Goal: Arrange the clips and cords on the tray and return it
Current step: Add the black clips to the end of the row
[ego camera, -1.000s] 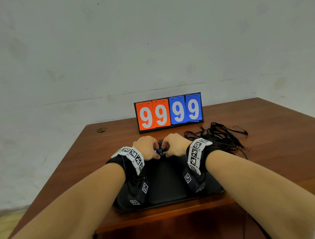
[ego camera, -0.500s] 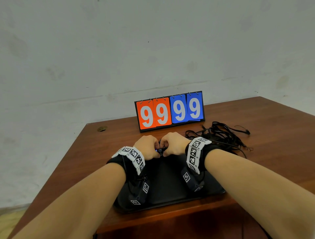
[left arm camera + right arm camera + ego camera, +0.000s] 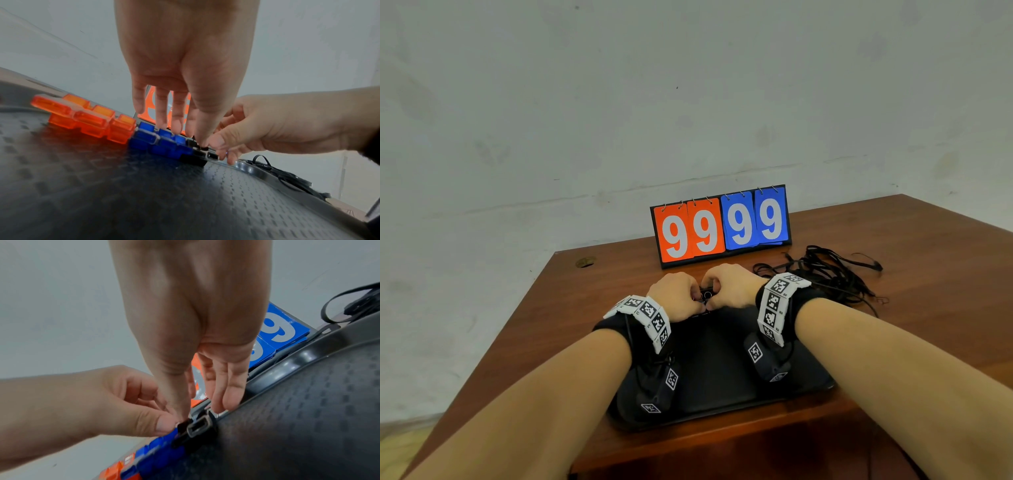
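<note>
Orange clips point(image 3: 86, 118), then blue clips point(image 3: 158, 141), line the black tray point(image 3: 722, 370) along its far edge. Left hand point(image 3: 676, 296) and right hand point(image 3: 729, 286) meet there, both pinching a black clip point(image 3: 195, 428). Black cords point(image 3: 828, 274) lie tangled on the table point(image 3: 928, 308), right of the tray.

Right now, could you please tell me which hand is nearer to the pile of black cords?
Right. The right hand, pinching a black clip, sits just left of the black cords; the left hand is farther left.
</note>
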